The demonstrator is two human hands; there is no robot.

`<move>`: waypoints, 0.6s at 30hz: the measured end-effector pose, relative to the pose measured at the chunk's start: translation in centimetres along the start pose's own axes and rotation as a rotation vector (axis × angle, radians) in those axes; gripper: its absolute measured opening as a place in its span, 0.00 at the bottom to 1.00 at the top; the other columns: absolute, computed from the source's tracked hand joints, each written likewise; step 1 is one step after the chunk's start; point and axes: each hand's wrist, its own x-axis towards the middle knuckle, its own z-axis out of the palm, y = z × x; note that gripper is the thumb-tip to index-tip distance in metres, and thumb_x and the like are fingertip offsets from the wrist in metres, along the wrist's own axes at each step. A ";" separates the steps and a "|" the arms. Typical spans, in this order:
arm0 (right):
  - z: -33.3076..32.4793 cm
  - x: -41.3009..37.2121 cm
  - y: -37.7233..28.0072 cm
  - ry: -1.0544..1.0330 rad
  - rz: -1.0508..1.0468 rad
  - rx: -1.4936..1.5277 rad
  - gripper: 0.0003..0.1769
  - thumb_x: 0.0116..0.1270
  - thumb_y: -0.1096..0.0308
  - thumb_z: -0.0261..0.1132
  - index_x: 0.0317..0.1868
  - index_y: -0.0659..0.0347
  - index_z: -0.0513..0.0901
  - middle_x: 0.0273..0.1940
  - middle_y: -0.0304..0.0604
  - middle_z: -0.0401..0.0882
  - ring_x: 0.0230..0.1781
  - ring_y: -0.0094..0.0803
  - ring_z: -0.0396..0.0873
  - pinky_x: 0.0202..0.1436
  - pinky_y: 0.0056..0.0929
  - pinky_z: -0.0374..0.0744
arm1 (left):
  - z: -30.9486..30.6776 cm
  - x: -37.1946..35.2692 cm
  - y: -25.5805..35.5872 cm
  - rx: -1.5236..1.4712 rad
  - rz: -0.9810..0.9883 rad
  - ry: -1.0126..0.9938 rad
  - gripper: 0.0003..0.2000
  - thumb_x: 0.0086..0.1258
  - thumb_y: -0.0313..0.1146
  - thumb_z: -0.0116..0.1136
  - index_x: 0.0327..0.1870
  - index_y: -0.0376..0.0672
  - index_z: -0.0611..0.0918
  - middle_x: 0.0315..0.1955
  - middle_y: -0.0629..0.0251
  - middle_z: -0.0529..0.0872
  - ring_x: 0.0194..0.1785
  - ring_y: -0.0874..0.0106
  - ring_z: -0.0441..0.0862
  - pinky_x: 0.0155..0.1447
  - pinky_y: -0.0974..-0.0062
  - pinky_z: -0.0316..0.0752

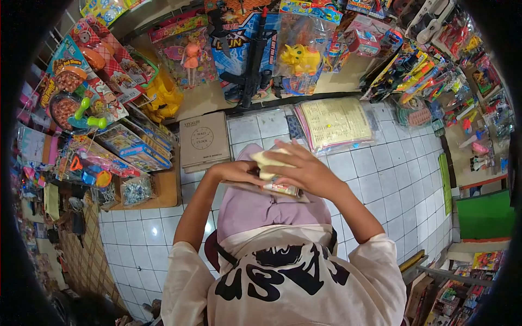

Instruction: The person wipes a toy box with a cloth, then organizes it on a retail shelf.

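Note:
A flat printed package (280, 188) rests across my lap, most of its face hidden by my hands. My left hand (239, 171) grips the package by its left side, fingers curled in behind the cloth. Above the package, my right hand (308, 169) is closed on a pale yellow cloth (266, 162), which looks bunched up and touches the package. The fingers of my right hand lie over the cloth and hide part of it.
A wall clock box (204, 140) stands on the tiled floor (370, 187) ahead to the left. Plastic-wrapped yellow printed sheets (338, 124) lie ahead to the right. Hanging toys surround me, including a toy gun (253, 60) and a yellow toy animal (300, 60). A brown box (163, 193) is at left.

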 end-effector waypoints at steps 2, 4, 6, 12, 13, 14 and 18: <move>1.8 -0.1 1.1 -0.063 -0.018 -0.075 0.18 0.61 0.55 0.63 0.51 0.48 0.81 0.62 0.36 0.71 0.69 0.42 0.61 0.71 0.49 0.60 | -1.1 -0.5 -2.0 -0.164 0.114 0.003 0.41 0.62 0.53 0.63 0.68 0.33 0.61 0.62 0.54 0.70 0.64 0.66 0.69 0.68 0.74 0.61; 2.4 -0.3 2.2 -0.050 0.026 -0.056 0.17 0.62 0.54 0.63 0.50 0.47 0.82 0.62 0.36 0.72 0.69 0.40 0.62 0.71 0.50 0.59 | 0.3 -2.8 -3.4 -0.383 0.349 0.426 0.34 0.62 0.45 0.63 0.65 0.35 0.66 0.61 0.55 0.72 0.63 0.67 0.70 0.69 0.67 0.59; 1.8 -0.1 2.3 -0.002 0.042 -0.068 0.16 0.62 0.54 0.63 0.49 0.48 0.83 0.61 0.36 0.73 0.69 0.41 0.62 0.71 0.51 0.60 | 1.9 -5.4 -2.5 -0.445 0.639 0.759 0.29 0.63 0.37 0.62 0.65 0.40 0.68 0.61 0.58 0.72 0.62 0.69 0.71 0.69 0.63 0.60; 1.2 -0.3 2.2 -0.120 -0.083 0.079 0.14 0.62 0.57 0.64 0.45 0.50 0.84 0.60 0.35 0.74 0.69 0.39 0.61 0.71 0.53 0.60 | 5.7 -4.8 -0.7 0.610 0.396 0.911 0.10 0.56 0.34 0.66 0.40 0.50 0.85 0.40 0.68 0.84 0.48 0.71 0.80 0.69 0.55 0.58; 0.7 -0.6 2.0 -0.150 -0.093 0.098 0.13 0.62 0.57 0.64 0.45 0.50 0.84 0.60 0.35 0.74 0.70 0.39 0.61 0.71 0.53 0.59 | 5.9 -4.3 -0.8 0.551 0.464 1.022 0.04 0.55 0.34 0.65 0.31 0.50 0.86 0.29 0.73 0.84 0.40 0.73 0.81 0.69 0.57 0.59; 0.2 -1.0 2.0 -0.177 -0.102 0.117 0.13 0.62 0.58 0.64 0.45 0.50 0.84 0.60 0.34 0.74 0.70 0.38 0.61 0.72 0.53 0.59 | 6.0 -4.4 -0.9 0.575 0.464 1.028 0.04 0.54 0.34 0.66 0.31 0.51 0.86 0.29 0.74 0.84 0.40 0.73 0.81 0.68 0.57 0.60; -1.1 -3.2 1.3 -0.251 -0.056 0.199 0.14 0.60 0.59 0.64 0.46 0.50 0.83 0.58 0.30 0.76 0.70 0.37 0.60 0.74 0.55 0.55 | 6.4 -4.7 -0.7 0.641 0.476 1.057 0.06 0.53 0.31 0.66 0.32 0.53 0.86 0.30 0.74 0.84 0.40 0.74 0.82 0.67 0.58 0.61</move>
